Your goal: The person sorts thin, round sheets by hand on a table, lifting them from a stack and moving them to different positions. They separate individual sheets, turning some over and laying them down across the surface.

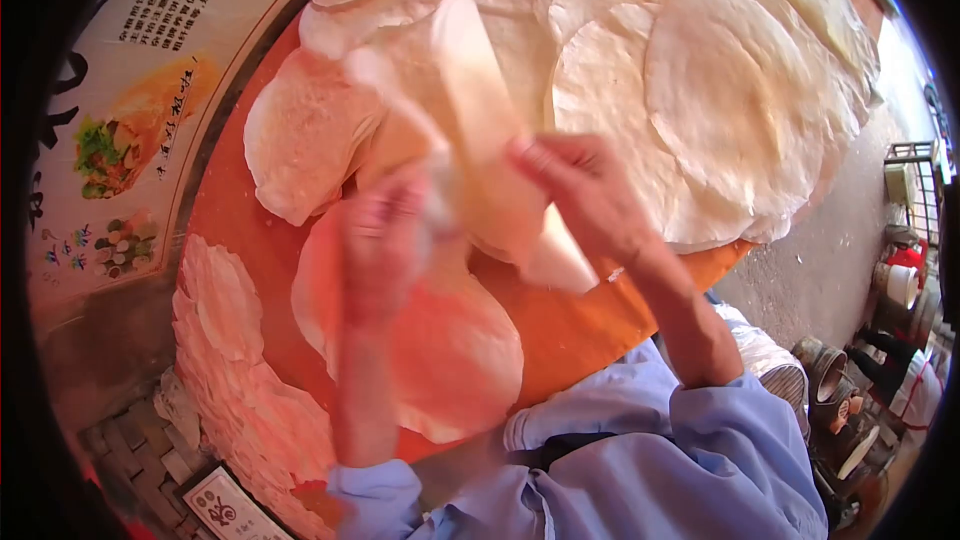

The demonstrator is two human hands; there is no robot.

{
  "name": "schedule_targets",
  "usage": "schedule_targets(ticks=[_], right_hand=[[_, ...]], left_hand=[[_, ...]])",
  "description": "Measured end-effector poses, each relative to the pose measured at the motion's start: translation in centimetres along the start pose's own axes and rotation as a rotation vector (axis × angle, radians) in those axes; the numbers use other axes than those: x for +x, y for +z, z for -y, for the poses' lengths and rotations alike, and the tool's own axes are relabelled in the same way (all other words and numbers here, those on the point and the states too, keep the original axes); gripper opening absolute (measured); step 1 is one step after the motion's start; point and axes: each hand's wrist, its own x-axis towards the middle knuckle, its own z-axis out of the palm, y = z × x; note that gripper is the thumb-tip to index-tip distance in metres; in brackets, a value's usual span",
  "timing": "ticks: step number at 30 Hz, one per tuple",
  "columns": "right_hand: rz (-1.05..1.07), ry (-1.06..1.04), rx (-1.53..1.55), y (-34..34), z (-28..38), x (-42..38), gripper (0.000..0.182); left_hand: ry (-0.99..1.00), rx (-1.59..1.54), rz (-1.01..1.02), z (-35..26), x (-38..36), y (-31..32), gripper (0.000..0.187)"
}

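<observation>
Above the middle of the orange table (560,325), a thin pale flatbread (490,140) is lifted clear of the surface and partly rolled or folded into a long strip. Its long axis runs on a slant, from an upper end near the top centre of the view down to a lower corner that points toward the near right edge of the table. The left hand (385,240) is closed on the sheet's left side, fingers curled around a bunched edge; the right hand (590,195) pinches the right side with fingers and thumb pressed on the dough. Motion blur smears the left hand and the bread edge it grips, so how the sheet is folded there cannot be made out.

Directly under the hands lies a round flatbread (450,360) flat on the table, tinted orange by the light. Behind the lifted sheet, a spread of overlapping flatbreads (720,90) covers the far and right part of the table, running out of sight at the top edge. Another flatbread (300,135) lies to the left of the lifted sheet. A stack of flatbreads (235,360) hangs along the table's near left rim. Blue sleeves (720,440) cover both forearms. A printed sign (130,110) with food pictures stands at left, partly cut by the dark lens border. Pots and containers (850,390) on the ground at right are too small to tell apart.
</observation>
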Motion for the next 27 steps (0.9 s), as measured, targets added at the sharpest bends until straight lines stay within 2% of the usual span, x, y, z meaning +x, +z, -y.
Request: schedule_targets(ticks=[1, 4, 5, 7, 9, 13, 14, 16, 19, 20, 22, 23, 26, 27], right_hand=[[0.019, 0.022, 0.039, 0.6, 0.2, -0.3, 0.033], [0.000, 0.082, 0.113, 1.2, -0.7, -1.2, 0.030], [0.014, 0.075, 0.194, 1.5, -1.0, -1.6, 0.029], [0.034, 0.115, 0.257, 2.0, -1.1, -2.6, 0.029], [-0.022, 0.095, 0.164, 2.1, -1.0, -2.6, 0.036], [-0.082, 0.047, -0.058, 2.0, -0.3, -2.9, 0.047], [-0.092, -0.063, -0.188, 1.9, -0.6, -3.3, 0.055], [-0.141, -0.082, -0.221, 1.8, -0.9, -3.5, 0.057], [-0.110, 0.138, 0.003, 0.9, 0.0, -3.7, 0.055], [-0.073, 0.099, 0.101, 0.7, -1.1, -3.6, 0.056], [-0.083, -0.081, -0.177, 0.7, -0.9, -4.0, 0.053], [-0.078, -0.064, -0.182, 0.5, -0.4, -3.9, 0.051], [-0.045, 0.020, -0.144, 0.3, 0.3, -3.8, 0.044], [-0.030, 0.057, -0.109, 0.1, -0.1, -3.6, 0.042]], left_hand=[[0.171, 0.091, -0.040, 0.5, -0.1, 2.5, 0.023], [0.207, -0.201, 0.037, 0.8, -0.8, 4.7, 0.025], [0.122, -0.135, 0.069, 0.0, -1.8, 4.9, 0.029], [0.143, -0.107, 0.013, 1.3, -2.8, 4.8, 0.028], [0.221, -0.165, -0.081, 1.3, -3.0, 6.1, 0.027], [0.201, -0.079, -0.033, 3.8, -2.9, 4.7, 0.031], [0.207, -0.052, 0.001, 4.2, -2.8, 4.7, 0.034], [0.259, -0.014, 0.058, 4.6, -3.2, 5.1, 0.039], [0.428, 0.006, 0.127, 4.6, -3.3, 6.1, 0.047], [0.396, -0.062, 0.143, 4.5, -3.1, 6.3, 0.046], [0.321, -0.176, 0.172, 4.6, -3.2, 5.6, 0.046], [0.250, 0.035, 0.134, 5.9, -3.0, 4.4, 0.041], [0.429, -0.125, 0.100, 5.7, -2.7, 5.9, 0.030], [0.409, -0.098, 0.068, 5.3, -2.9, 6.5, 0.027]])
